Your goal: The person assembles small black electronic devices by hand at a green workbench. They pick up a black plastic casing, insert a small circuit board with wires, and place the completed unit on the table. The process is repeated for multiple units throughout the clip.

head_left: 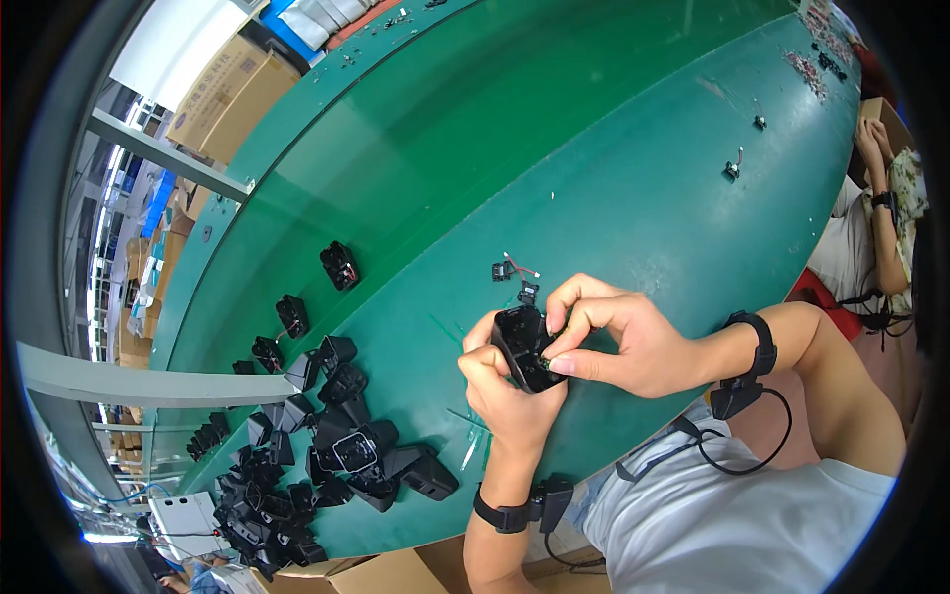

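My left hand (513,408) is wrapped round a black plastic housing (517,335), its hollow side facing up. My right hand (633,345) reaches over the rim from the right, thumb and fingers pinched on a small green circuit board (545,364), mostly hidden by the fingertips. Whether the board touches the housing's inside, I cannot tell. Just beyond the housing, a small black part with red and white wires (502,270) lies on the green table (633,218). Another small black part (528,293) is close to the housing's far edge.
A heap of black housings (267,495) covers the table at left. Several more housings (339,265) stand on the darker green strip (396,178). A grey metal bar (148,379) crosses at left. Wired parts (732,168) lie at far right, where another person's arm (888,233) shows.
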Action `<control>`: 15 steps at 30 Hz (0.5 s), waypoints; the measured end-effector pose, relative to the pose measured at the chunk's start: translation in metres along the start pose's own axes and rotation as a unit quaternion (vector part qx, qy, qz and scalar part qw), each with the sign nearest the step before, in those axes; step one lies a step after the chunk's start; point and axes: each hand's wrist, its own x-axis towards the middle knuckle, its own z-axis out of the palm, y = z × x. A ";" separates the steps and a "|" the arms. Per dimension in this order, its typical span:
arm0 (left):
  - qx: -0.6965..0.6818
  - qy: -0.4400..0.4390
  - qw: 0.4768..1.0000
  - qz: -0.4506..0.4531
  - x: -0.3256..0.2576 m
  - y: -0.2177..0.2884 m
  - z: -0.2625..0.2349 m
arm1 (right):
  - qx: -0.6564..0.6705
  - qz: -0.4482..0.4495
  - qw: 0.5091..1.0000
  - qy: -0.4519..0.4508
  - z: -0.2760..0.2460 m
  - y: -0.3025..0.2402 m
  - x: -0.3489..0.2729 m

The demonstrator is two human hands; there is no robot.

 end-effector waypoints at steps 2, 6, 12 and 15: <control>0.038 0.005 0.999 0.025 0.001 0.002 0.000 | 0.016 -0.002 1.000 0.021 0.004 0.000 0.000; 0.050 0.018 0.997 0.051 0.001 0.004 0.000 | -0.046 -0.046 0.998 0.018 0.004 -0.006 0.001; 0.075 0.017 0.995 0.056 -0.002 0.002 -0.001 | -0.078 -0.042 0.996 0.013 0.003 -0.002 0.001; 0.065 0.001 0.998 0.028 -0.003 0.000 0.000 | -0.025 -0.014 0.999 0.022 0.005 0.008 0.002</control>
